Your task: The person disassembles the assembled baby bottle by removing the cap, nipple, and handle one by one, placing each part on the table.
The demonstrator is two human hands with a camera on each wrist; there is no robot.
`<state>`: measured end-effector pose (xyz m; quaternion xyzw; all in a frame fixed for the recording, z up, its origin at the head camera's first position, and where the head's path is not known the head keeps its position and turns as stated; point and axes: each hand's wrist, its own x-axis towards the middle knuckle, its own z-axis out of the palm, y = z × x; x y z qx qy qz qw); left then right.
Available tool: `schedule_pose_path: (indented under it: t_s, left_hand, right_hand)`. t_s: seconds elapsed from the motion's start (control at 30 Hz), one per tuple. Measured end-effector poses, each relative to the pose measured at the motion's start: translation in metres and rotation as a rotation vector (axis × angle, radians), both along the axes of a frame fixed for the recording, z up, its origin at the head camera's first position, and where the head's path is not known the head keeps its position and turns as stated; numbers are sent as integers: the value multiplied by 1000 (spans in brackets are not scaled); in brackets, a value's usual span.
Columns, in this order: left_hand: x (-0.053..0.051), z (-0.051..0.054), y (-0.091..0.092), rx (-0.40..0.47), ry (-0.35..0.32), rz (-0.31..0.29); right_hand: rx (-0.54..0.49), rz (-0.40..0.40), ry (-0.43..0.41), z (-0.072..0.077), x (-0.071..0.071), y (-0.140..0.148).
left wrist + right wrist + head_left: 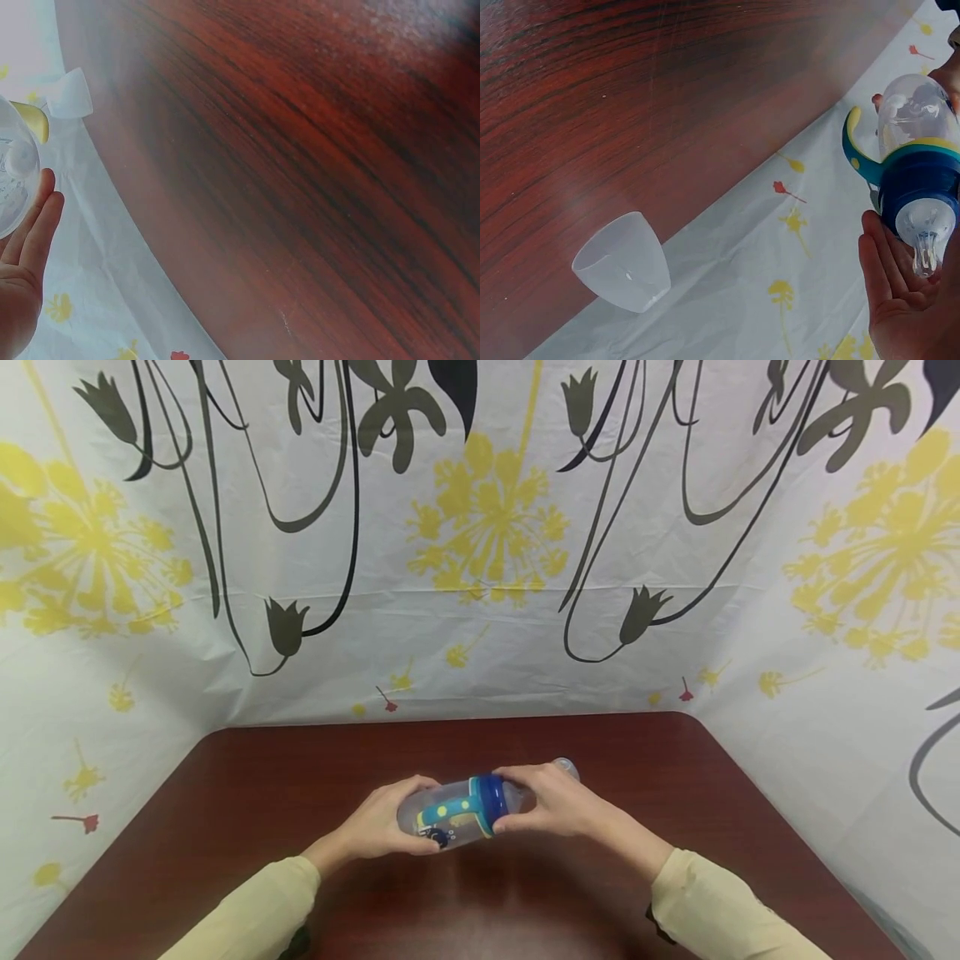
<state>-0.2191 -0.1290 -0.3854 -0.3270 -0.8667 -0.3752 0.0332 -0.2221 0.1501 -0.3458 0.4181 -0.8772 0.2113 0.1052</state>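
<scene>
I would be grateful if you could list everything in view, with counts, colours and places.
Table: one, dark reddish brown, under the hands
Printed sheet: at least one, white with yellow, grey and red plants, behind and beside the table
Bottle: one, clear, held above the table
Handle: at least one, teal and yellow, on the bottle
Collar: one, dark blue, round the bottle's neck
Teat: one, clear, in the collar
Cup-shaped piece: one, translucent white, on the table
Sleeves: two, pale yellow, on the forearms
Left grip: one, bare, at the bottle's base
Right grip: one, bare, at the collar
</scene>
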Motion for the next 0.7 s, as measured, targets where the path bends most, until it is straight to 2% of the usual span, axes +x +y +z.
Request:
schedule_pose_path:
  t_s: [0.2, 0.3, 0.57, 0.7]
  left_hand:
    - [-1, -1, 0, 12, -19, 2]
    - [-1, -1, -1, 15, -24, 10]
    - [-1, -1, -1, 18, -27, 24]
    - [-1, 1, 0, 19, -29, 28]
  right_hand:
    - [-1, 34, 94, -3, -2, 1]
    - [-13, 40, 100, -4, -2, 1]
    - [-18, -11, 36, -4, -2, 3]
    - [-47, -51, -29, 0, 0, 5]
